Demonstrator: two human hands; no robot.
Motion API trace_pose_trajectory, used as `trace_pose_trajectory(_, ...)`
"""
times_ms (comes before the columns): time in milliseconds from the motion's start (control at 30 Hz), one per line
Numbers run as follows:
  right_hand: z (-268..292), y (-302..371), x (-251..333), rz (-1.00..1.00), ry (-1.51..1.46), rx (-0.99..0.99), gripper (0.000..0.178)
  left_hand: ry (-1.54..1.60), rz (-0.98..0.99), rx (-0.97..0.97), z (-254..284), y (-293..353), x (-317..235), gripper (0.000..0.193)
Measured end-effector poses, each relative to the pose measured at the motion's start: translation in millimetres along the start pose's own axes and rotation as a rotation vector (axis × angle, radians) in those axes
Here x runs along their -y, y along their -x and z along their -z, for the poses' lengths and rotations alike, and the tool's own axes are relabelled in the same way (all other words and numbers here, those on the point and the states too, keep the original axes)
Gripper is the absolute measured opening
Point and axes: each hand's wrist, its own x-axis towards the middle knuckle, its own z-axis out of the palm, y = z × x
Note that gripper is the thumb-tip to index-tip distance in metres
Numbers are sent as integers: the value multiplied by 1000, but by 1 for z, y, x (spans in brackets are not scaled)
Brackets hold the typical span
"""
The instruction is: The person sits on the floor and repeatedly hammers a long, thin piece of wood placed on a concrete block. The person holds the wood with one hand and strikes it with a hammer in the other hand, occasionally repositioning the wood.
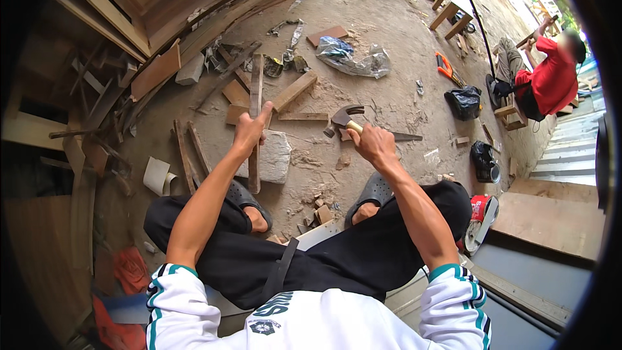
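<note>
My left hand [249,132] is closed round a narrow wooden strip [256,84], which stands lengthwise in front of me over a pale stone block [275,157]. In my right hand [374,144] is a claw hammer [347,115], gripped by its light handle close to the head. The hammer's head points away from me, to the right of the strip and apart from it. A saw blade [408,137] lies on the ground just past my right hand; the rest of it is hidden. Wood offcuts [295,91] lie beyond the stone block.
Scrap timber [103,91] is heaped on the left. Plastic bags [353,57] and an orange-handled saw [447,68] lie farther out. A small wooden stool [453,10] stands at the far right, near a seated person in red [551,78]. Small wood scraps [321,212] lie between my feet.
</note>
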Motion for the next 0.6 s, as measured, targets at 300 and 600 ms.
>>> trace_pose_trajectory(300, 45, 48, 21, 443, 57, -338, 48, 151, -164, 196, -20, 43, -48, 27)
trace_pose_trajectory(600, 82, 91, -3, 635, 221, -532, 43, 292, -140, 553, -33, 81, -70, 30)
